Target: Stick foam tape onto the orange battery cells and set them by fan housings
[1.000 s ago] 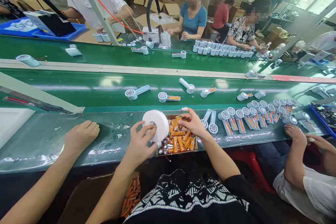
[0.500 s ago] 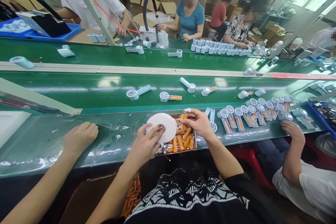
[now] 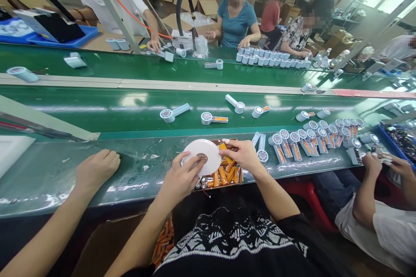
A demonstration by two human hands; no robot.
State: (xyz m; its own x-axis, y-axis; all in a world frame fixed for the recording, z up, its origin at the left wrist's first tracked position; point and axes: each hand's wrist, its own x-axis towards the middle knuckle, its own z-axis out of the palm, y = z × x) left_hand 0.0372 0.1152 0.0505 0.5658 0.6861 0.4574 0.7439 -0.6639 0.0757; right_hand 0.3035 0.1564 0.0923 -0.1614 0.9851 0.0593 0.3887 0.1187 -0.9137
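My left hand (image 3: pixel 184 172) grips a flat white disc-shaped roll (image 3: pixel 199 149) with a brown core, its fingers at the centre hole. At the roll's right edge is my right hand (image 3: pixel 240 153), thumb and fingertips pinched close together; whatever is between them is hidden. A fingertip on that hand has a white covering. Under both hands stands a shallow cardboard box (image 3: pixel 241 177) holding several orange-wrapped batteries (image 3: pixel 223 175). A few silver battery ends (image 3: pixel 203 180) show below the roll.
Another person's closed hand (image 3: pixel 99 169) rests on the bench at left. Light-blue handheld fan bodies (image 3: pixel 294 138) stand in rows at right, beside a co-worker's hands (image 3: pixel 373 162). More fan parts (image 3: pixel 206 117) lie on the green conveyor (image 3: pixel 136 114). People work across the line.
My right hand has moved left from above the batteries to the roll's edge; the battery it held is no longer clearly visible. The co-worker at right has raised both hands around a small part.
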